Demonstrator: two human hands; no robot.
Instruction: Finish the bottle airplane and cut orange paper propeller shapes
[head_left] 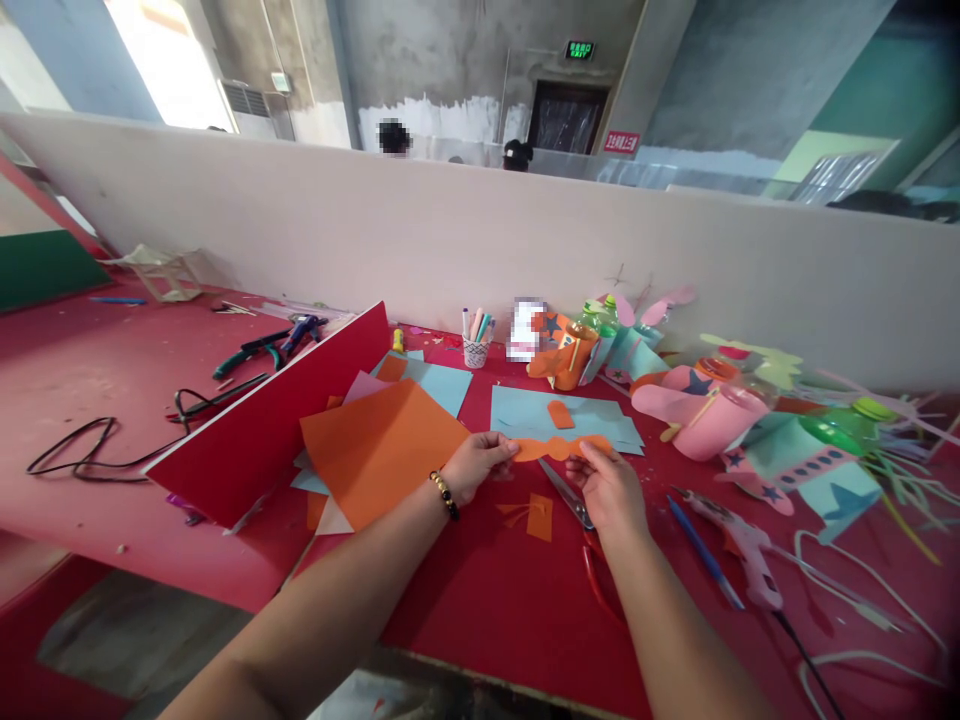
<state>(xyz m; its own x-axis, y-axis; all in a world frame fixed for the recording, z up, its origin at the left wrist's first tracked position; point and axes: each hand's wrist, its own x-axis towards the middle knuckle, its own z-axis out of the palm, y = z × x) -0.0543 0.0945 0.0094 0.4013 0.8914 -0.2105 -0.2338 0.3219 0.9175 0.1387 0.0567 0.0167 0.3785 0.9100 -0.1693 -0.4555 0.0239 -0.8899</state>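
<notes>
An orange paper cutout [555,449] with a wavy edge stretches between my two hands above the red table. My left hand [480,465], with a beaded bracelet at the wrist, pinches its left end. At the other end, the fingers of my right hand [609,488] are closed on the paper. Red-handled scissors [568,495] lie beneath, partly hidden by my right hand and forearm. Below the cutout are orange paper scraps [539,517]. A large orange sheet [382,445] rests on other paper to the left of my left hand.
Light blue sheets [517,408] lie behind my hands. To the right stand several bottle-and-paper crafts [720,415], with a blue pen [705,550] and a corded glue gun [742,555] nearer. A red divider [277,430] rises at left; a pen cup [475,350] stands behind.
</notes>
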